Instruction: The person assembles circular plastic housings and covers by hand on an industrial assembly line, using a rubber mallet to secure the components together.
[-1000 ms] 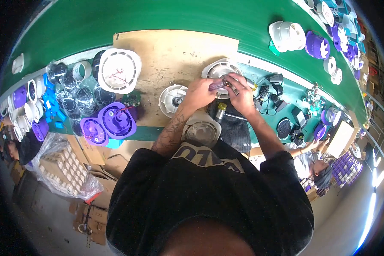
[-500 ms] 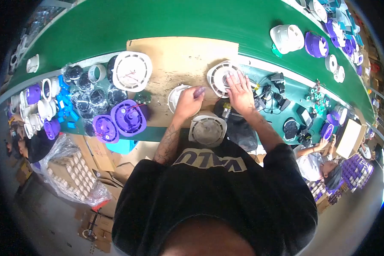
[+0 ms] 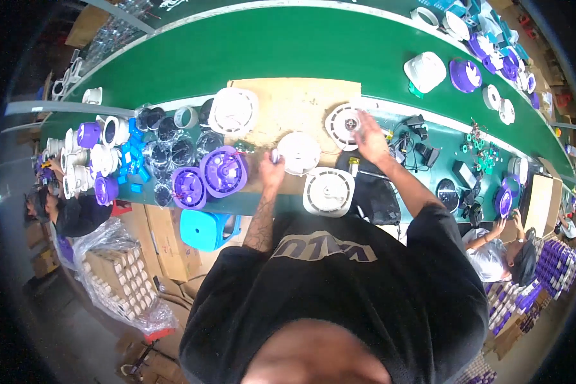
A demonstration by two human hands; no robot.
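Note:
My left hand (image 3: 272,173) is closed around something small that I cannot make out, just left of a round white plastic disc (image 3: 299,153) on the cardboard. My right hand (image 3: 372,139) has its fingers stretched out at the right edge of a white vented housing (image 3: 336,133). A dark round part sits at that housing's middle. Nearer to me lies another white vented housing (image 3: 328,191), beside a black bag (image 3: 379,197). A third white housing (image 3: 233,111) rests at the cardboard's far left corner.
Purple housings (image 3: 224,171) with red wires and film-wrapped black round parts (image 3: 173,152) lie to the left. Blue pieces (image 3: 132,153) are further left. Black adapters with cables (image 3: 421,150) lie to the right. A blue stool (image 3: 203,229) stands below the table edge. Co-workers sit at both sides.
My left hand has moved left, off the white disc, which now shows fully. My right hand has slid from the housing's top to its right edge. The whole view has shifted slightly.

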